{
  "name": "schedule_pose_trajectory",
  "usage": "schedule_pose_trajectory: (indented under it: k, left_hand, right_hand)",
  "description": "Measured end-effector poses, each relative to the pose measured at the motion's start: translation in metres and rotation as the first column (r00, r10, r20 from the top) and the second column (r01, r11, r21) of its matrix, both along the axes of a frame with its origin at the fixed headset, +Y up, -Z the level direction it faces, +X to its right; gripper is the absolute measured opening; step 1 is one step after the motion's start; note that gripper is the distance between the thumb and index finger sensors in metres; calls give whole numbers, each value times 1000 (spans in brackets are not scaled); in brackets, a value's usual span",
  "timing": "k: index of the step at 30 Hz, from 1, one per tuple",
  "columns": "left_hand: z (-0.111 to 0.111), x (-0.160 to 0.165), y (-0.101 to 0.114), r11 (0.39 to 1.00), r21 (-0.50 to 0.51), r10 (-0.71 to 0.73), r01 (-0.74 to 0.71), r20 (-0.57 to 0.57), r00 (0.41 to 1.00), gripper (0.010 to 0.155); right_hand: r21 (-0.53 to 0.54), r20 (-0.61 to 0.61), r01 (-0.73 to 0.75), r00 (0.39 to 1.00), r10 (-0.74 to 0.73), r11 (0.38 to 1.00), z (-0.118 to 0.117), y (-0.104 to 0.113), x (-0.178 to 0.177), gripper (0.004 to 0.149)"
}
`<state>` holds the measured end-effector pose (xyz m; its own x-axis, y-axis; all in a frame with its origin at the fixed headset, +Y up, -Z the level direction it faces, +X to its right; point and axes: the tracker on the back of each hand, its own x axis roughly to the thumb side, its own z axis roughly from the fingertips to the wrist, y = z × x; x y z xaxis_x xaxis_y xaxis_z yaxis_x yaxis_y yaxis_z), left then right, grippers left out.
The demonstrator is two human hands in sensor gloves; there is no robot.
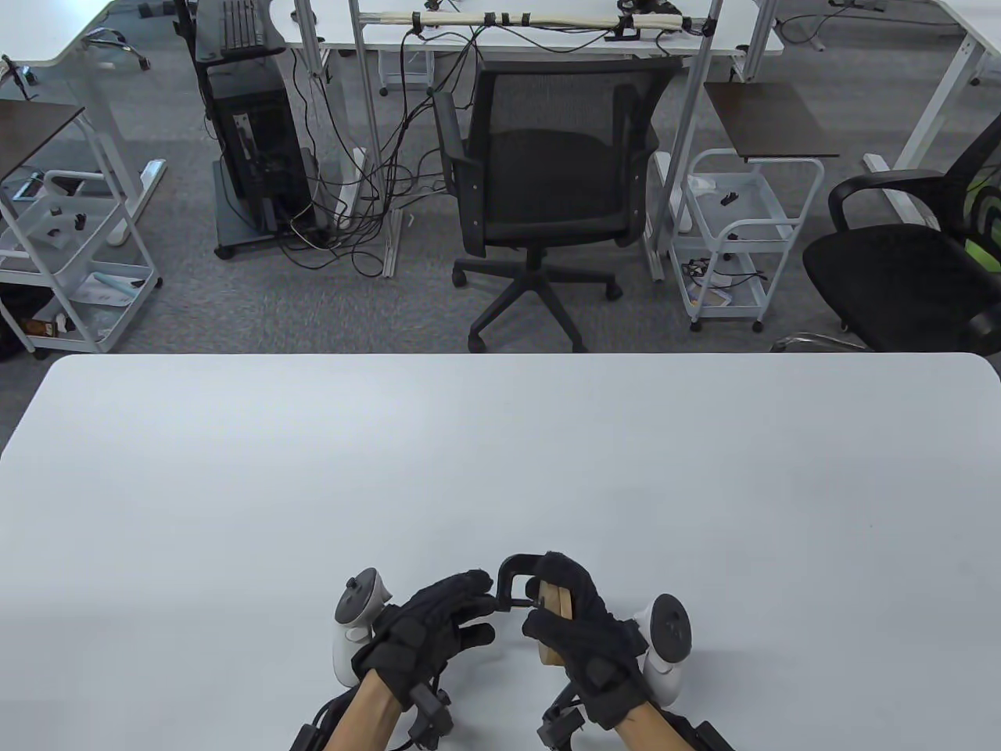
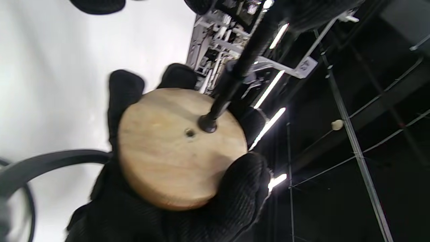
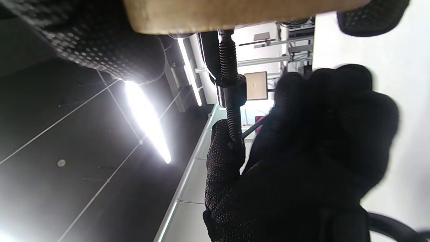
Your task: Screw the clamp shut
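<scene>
A white table [image 1: 500, 438] fills the foreground of an office floored in grey carpet [image 1: 258, 305]. Beyond it, a black mesh office chair [image 1: 543, 188] faces a desk draped with cables, flanked by white wire trolleys [image 1: 739, 235] and a black equipment stand [image 1: 250, 141]. A second chair [image 1: 907, 266] sits at right. Long strip lights [image 3: 147, 121] glow against what appears to be a dark ceiling.

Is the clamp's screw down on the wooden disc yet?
Yes. The screw tip meets the wooden disc face off-centre; how tightly, cannot tell. The right hand grips the disc.
</scene>
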<state>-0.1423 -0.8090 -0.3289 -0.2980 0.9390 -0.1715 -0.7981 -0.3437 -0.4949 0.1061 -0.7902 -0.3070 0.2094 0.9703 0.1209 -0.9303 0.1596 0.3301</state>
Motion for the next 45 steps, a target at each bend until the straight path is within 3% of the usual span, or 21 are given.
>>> schedule_pose_trajectory:
  k: [5, 9, 17, 20, 22, 26, 31, 34, 37, 38, 41, 45]
  left_hand:
    - [-3, -10, 19, 973, 213, -83, 90, -44, 996, 65]
    - [1, -9, 35, 865, 393, -243, 312, -217, 946, 63]
    - [1, -6, 35, 841, 388, -318, 377, -210, 925, 63]
    - [1, -7, 33, 807, 389, -389, 445, -218, 895, 78]
    - [1, -13, 34, 810, 341, -392, 477, -290, 873, 88]
    - [1, -30, 45, 807, 319, -344, 497, -431, 834, 87]
    - [4, -50, 61, 634, 337, -469, 696, -549, 692, 84]
    - [9, -66, 65, 450, 277, -577, 849, -635, 514, 85]
    - [11, -80, 59, 209, 217, -625, 954, -720, 301, 85]
    - [10, -82, 58, 166, 209, -638, 964, -722, 267, 85]
    - [9, -87, 57, 104, 213, -682, 971, -696, 226, 83]
    - [12, -88, 59, 138, 220, -681, 966, -687, 254, 81]
  right_hand:
    - [-99, -43, 42, 998, -47, 994, -1, -9, -5, 75]
    - [-213, -76, 88, 991, -107, 973, -6, -20, -2, 75]
    - [-152, -60, 40, 997, -50, 988, -5, -18, -1, 75]
    - [-131, -33, 23, 999, -27, 991, -5, -16, -3, 74]
    - [-106, -22, 6, 1000, -8, 994, -5, -15, -1, 74]
    - [-88, 10, 17, 1000, -16, 996, -7, -13, 4, 74]
    - [-64, 47, -32, 998, 35, 997, -11, -9, 8, 74]
    - [-66, 82, -96, 991, 101, 993, -15, -6, 11, 74]
    - [-80, 106, -150, 982, 158, 985, -23, -4, 10, 74]
    - [-88, 105, -170, 978, 179, 982, -25, -4, 9, 74]
    - [-103, 125, -260, 954, 272, 960, -35, -5, 4, 74]
    - [-104, 163, -385, 903, 397, 917, -49, -6, -2, 74]
